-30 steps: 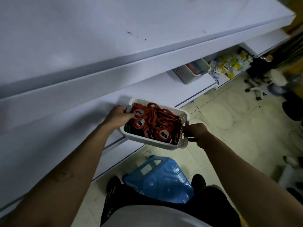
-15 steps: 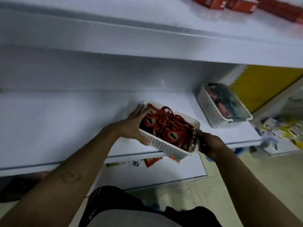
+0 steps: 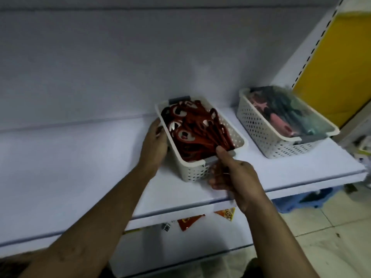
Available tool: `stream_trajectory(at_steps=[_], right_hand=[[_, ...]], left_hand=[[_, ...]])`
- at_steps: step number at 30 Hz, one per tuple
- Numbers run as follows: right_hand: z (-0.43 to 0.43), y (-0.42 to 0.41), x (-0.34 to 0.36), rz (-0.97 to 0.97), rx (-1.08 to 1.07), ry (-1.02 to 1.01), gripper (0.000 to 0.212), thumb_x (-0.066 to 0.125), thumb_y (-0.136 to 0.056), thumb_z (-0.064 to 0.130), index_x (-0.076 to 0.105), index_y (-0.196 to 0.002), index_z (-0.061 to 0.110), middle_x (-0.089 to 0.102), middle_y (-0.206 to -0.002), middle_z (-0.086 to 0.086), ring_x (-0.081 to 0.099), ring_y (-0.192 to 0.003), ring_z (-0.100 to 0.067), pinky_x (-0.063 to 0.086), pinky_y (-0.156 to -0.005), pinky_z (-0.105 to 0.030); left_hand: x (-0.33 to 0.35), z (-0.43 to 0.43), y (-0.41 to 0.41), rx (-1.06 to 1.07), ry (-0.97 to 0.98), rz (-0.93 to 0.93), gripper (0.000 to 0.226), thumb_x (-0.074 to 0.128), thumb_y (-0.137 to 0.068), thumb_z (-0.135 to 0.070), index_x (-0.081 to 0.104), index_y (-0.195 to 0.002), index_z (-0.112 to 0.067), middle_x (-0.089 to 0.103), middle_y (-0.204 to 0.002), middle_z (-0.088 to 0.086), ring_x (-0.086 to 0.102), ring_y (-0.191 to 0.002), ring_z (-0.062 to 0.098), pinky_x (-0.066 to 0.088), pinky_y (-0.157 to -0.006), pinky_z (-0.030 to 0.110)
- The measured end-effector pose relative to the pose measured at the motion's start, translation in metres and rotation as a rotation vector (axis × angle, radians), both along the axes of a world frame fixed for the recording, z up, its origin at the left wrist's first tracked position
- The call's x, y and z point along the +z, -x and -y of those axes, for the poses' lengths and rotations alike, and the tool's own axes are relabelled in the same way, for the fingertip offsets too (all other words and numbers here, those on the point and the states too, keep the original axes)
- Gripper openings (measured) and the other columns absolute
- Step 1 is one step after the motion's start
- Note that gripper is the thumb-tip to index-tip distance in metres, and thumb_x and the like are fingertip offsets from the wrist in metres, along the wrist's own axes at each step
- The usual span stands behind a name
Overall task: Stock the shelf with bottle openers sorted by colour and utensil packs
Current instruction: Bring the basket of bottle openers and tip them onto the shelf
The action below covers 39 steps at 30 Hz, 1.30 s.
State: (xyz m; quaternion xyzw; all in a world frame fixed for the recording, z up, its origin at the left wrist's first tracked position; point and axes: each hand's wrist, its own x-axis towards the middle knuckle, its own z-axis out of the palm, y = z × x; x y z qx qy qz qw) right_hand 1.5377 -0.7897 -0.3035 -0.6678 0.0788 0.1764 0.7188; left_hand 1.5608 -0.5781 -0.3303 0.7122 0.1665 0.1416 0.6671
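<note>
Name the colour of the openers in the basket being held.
The openers are dark red; head view.

A white shelf (image 3: 80,167) carries two perforated baskets (image 3: 192,173) (image 3: 259,125), near each other.
</note>
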Motion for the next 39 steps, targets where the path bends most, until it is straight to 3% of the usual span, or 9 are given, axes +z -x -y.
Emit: stream_trajectory(at_steps=[7,11,14,19,23,27,31,36,39], right_hand=[[-0.015,0.004,-0.024,0.131,-0.182,0.081,0.059,0.07,-0.074,0.061,0.069,-0.075,0.001,0.072,-0.071,-0.013,0.071,-0.066,-0.029,0.062,-0.064,-0.042],[-0.018,0.015,-0.027,0.162,-0.217,0.117,0.065,0.067,-0.076,0.064,0.069,-0.072,-0.001,0.071,-0.066,-0.017,0.071,-0.07,-0.038,0.061,-0.065,-0.049],[-0.021,0.019,-0.019,0.187,-0.235,0.135,0.064,0.065,-0.078,0.064,0.07,-0.078,0.0,0.072,-0.067,-0.014,0.072,-0.072,-0.034,0.061,-0.065,-0.046],[-0.019,0.019,-0.02,0.35,-0.316,0.451,0.068,0.057,-0.078,0.072,0.069,-0.07,0.006,0.069,-0.068,-0.006,0.066,-0.071,-0.024,0.056,-0.075,-0.042],[-0.01,0.017,-0.013,0.526,-0.4,0.598,0.053,0.07,-0.072,0.065,0.056,-0.082,0.015,0.061,-0.08,-0.001,0.059,-0.076,-0.02,0.047,-0.065,-0.034],[-0.004,0.016,-0.016,0.731,-0.416,0.719,0.059,0.072,-0.076,0.056,0.049,-0.112,0.015,0.049,-0.11,-0.001,0.048,-0.102,-0.017,0.047,-0.085,-0.036],[-0.002,-0.009,-0.025,0.654,-0.392,0.514,0.069,0.057,-0.083,0.064,0.046,-0.13,0.016,0.051,-0.129,-0.004,0.049,-0.12,-0.021,0.045,-0.101,-0.046],[0.004,-0.036,-0.037,0.589,-0.271,0.188,0.039,0.059,-0.09,0.053,0.066,-0.101,0.016,0.071,-0.09,-0.001,0.068,-0.088,-0.02,0.055,-0.071,-0.032],[0.006,-0.056,-0.042,0.482,-0.2,-0.122,0.032,0.065,-0.086,0.045,0.07,-0.096,0.015,0.072,-0.094,-0.013,0.069,-0.093,-0.034,0.057,-0.082,-0.053]], left_hand=[[-0.034,0.007,0.009,-0.324,0.057,0.13,0.072,0.045,-0.081,-0.069,0.034,-0.147,-0.041,0.053,-0.141,-0.014,0.048,-0.131,0.007,0.035,-0.112,0.036],[-0.012,0.017,0.017,-0.081,-0.062,-0.005,0.085,0.059,-0.084,-0.055,0.015,-0.154,-0.036,0.036,-0.154,0.003,0.042,-0.137,0.025,0.033,-0.111,0.036],[0.001,0.029,0.035,-0.023,-0.296,0.166,0.092,0.06,-0.082,-0.055,0.008,-0.154,-0.035,0.027,-0.154,0.008,0.041,-0.136,0.026,0.038,-0.111,0.045],[-0.01,0.057,0.066,-0.233,-0.641,0.138,0.048,0.053,-0.09,-0.053,0.045,-0.127,-0.023,0.028,-0.143,0.005,0.046,-0.127,0.03,0.045,-0.101,0.046],[0.004,0.055,0.068,-0.245,-0.737,0.078,0.031,0.042,-0.099,-0.048,0.044,-0.095,-0.017,0.037,-0.129,0.011,0.057,-0.1,0.03,0.051,-0.086,0.042],[0.014,0.046,0.07,-0.31,-0.878,0.043,0.032,0.038,-0.1,-0.051,0.044,-0.087,-0.022,0.049,-0.108,0.008,0.057,-0.085,0.021,0.046,-0.066,0.032],[0.024,0.034,0.06,-0.368,-0.843,0.0,0.033,0.045,-0.097,-0.052,0.048,-0.081,-0.024,0.057,-0.098,0.004,0.058,-0.085,0.016,0.043,-0.061,0.028],[0.028,0.028,0.046,-0.31,-0.795,-0.006,0.036,0.054,-0.094,-0.044,0.053,-0.073,-0.016,0.061,-0.087,0.004,0.058,-0.078,0.013,0.039,-0.058,0.026],[0.028,0.028,0.032,-0.247,-0.767,0.018,0.048,0.049,-0.097,-0.044,0.06,-0.077,-0.002,0.063,-0.083,0.01,0.057,-0.073,0.016,0.037,-0.059,0.027]])
